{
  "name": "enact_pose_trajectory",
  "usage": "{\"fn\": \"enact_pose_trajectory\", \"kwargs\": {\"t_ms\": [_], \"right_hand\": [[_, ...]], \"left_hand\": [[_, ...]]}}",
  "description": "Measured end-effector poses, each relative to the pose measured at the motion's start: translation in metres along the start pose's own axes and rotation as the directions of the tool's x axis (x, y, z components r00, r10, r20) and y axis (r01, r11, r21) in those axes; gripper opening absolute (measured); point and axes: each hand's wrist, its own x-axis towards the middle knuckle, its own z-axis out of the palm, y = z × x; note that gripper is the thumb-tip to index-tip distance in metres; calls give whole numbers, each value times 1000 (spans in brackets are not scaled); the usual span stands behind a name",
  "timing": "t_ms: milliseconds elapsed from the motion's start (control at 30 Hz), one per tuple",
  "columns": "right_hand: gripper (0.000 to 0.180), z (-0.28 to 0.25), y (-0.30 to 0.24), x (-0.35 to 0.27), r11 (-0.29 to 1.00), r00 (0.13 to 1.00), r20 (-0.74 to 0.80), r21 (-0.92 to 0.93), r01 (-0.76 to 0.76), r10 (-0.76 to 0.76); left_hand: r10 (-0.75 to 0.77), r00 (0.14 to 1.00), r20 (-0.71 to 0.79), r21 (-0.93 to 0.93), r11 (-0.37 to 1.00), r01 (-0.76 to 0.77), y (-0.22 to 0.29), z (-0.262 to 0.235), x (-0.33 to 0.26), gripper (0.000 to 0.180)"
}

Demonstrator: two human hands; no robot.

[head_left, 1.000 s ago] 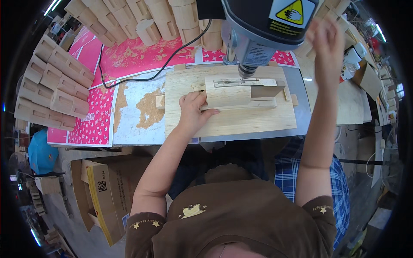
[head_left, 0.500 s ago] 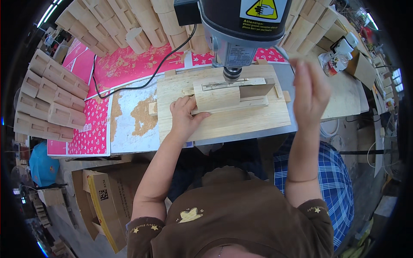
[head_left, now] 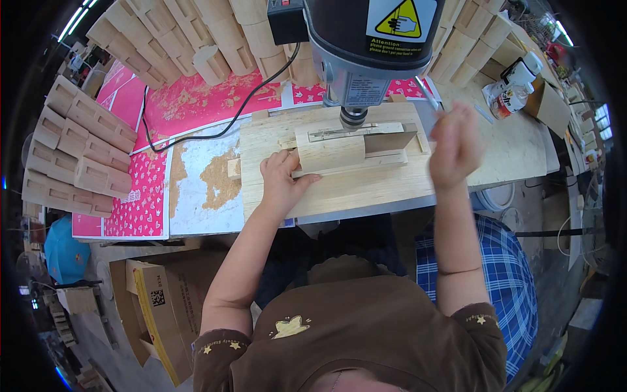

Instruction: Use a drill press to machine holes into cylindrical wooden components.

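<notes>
The left hand [head_left: 282, 183] lies flat and open on the block [head_left: 330, 152], fingers spread over its near-left corner, pressing it down rather than gripping it. That looks meant to keep the block from turning or creeping while it sits under the drill [head_left: 372, 46], whose chuck [head_left: 353, 117] hangs just beyond the fingertips, above the block's far edge. The block rests on a wide board [head_left: 339, 189] that runs out to both sides of the hand and gives it a level bed.

The right hand [head_left: 455, 147] is raised off the board, well to the right of the block and touching nothing I can make out. It is motion-blurred; the fingers seem loosely curled, but I cannot tell if it is open or closed. A thin lever [head_left: 428, 95] slants just beyond it.

Left of the left hand lie a small wood offcut [head_left: 234, 168] and a sawdust patch [head_left: 219, 178]. Far right of the right hand stands a bottle [head_left: 513, 88].
</notes>
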Motion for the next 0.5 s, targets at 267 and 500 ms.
{"fn": "enact_pose_trajectory", "kwargs": {"t_ms": [267, 500], "right_hand": [[28, 32, 41, 146, 917, 934, 141, -284, -281, 329], [28, -9, -5, 90, 962, 950, 163, -116, -248, 265]], "left_hand": [[-17, 999, 49, -83, 996, 21, 32, 30, 18, 51], [-35, 997, 67, -52, 998, 38, 25, 26, 13, 49]]}}
